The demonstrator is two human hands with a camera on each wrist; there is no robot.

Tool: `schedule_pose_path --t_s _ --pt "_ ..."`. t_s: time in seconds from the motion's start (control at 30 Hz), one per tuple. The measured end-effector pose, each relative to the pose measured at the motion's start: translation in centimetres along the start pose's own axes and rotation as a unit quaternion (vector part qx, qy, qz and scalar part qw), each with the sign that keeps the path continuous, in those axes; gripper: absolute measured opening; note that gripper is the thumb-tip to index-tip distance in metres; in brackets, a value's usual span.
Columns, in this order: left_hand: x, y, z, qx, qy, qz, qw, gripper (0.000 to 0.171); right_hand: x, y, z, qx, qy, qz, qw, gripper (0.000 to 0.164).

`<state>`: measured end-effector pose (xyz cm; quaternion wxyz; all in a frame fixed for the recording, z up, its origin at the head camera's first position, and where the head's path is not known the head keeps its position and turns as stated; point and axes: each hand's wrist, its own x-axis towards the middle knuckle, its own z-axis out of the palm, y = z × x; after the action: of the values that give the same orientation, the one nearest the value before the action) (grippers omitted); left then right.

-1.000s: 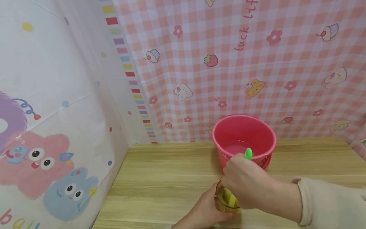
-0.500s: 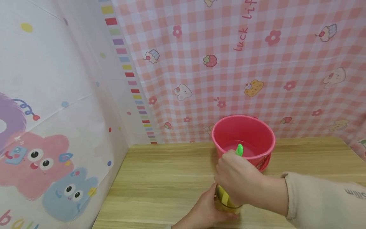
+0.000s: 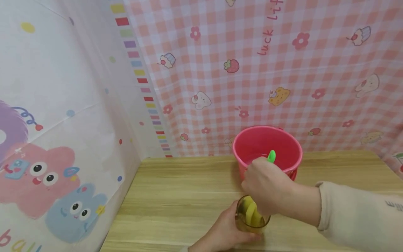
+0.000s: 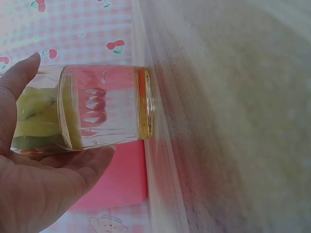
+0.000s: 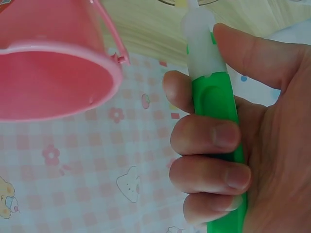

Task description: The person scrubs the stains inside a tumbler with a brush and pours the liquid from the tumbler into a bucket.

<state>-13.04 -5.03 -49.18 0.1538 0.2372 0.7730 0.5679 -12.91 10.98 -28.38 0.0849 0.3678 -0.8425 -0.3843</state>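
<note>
A clear amber-tinted glass [image 3: 259, 230] stands on the wooden tabletop, near its front. My left hand [image 3: 224, 227] grips it from the left side, thumb and fingers on opposite sides in the left wrist view. Inside the glass is the yellow sponge head [image 3: 251, 214] of a cup brush, in the upper half, above the thick base; a dark green band [image 4: 39, 142] shows along it. My right hand [image 3: 269, 189] holds the brush's green handle [image 5: 214, 97] from above, fingers curled round it and thumb along the white neck [image 5: 204, 53]. The handle's end sticks up past the fist.
A pink bucket [image 3: 284, 148] with a handle stands just behind my right hand, by the back edge of the wooden table [image 3: 176, 199]. Behind it hangs a pink checked cloth [image 3: 214, 80]. A white cartoon-printed sheet [image 3: 63, 87] closes off the left side.
My right hand dips down and left with the brush, then rises and comes back right, so more sponge shows at the rim. My left hand keeps the glass nearly in place.
</note>
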Motion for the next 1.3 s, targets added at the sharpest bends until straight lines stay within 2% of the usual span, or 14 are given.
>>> schedule_pose_path --t_s 0.17,0.4,0.8,1.3 --pt "0.0 0.1 0.1 0.008 0.003 -0.004 1.0 0.088 -0.4 0.2 0.3 -0.001 0.013 0.006 1.0 0.04" --pt "0.1 0.3 0.2 0.019 0.005 -0.026 0.9995 0.086 -1.1 -0.2 0.7 -0.032 0.014 0.009 0.999 0.049" --pt "0.2 0.3 0.2 0.016 0.003 -0.024 0.9996 0.084 -1.9 -0.7 1.0 -0.012 0.027 0.015 0.999 0.042" --pt "0.0 0.1 0.1 -0.003 0.002 -0.019 0.9998 0.083 -1.5 -1.5 0.0 -0.028 0.041 -0.009 0.999 0.04"
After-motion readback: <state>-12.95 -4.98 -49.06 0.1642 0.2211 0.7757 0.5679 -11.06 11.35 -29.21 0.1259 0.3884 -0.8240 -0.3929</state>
